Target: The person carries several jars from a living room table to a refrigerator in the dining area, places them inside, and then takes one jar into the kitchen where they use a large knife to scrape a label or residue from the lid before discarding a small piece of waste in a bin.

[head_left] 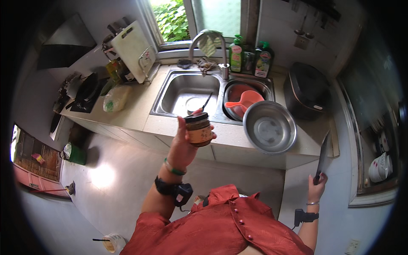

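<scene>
In front of the counter, my left hand (182,143) is wrapped round a glass jar (198,131) with a black lid, a tan label and brown contents. The jar is raised near the front edge of the sink (158,106). Off to the right, my right hand (316,189) grips the black handle of a kitchen knife (324,155), its blade pointing up and away beside the counter's right end. Behind the jar, a thin dark-handled utensil (207,101) shows in the left basin.
A metal bowl (270,127) overhangs the counter's front edge, beside an orange dipper (244,102) in the right basin. Soap bottles (236,55) and a faucet (225,70) stand behind. A black appliance (307,89) sits right; a cutting board (129,51) and plastic bag (115,98) are left.
</scene>
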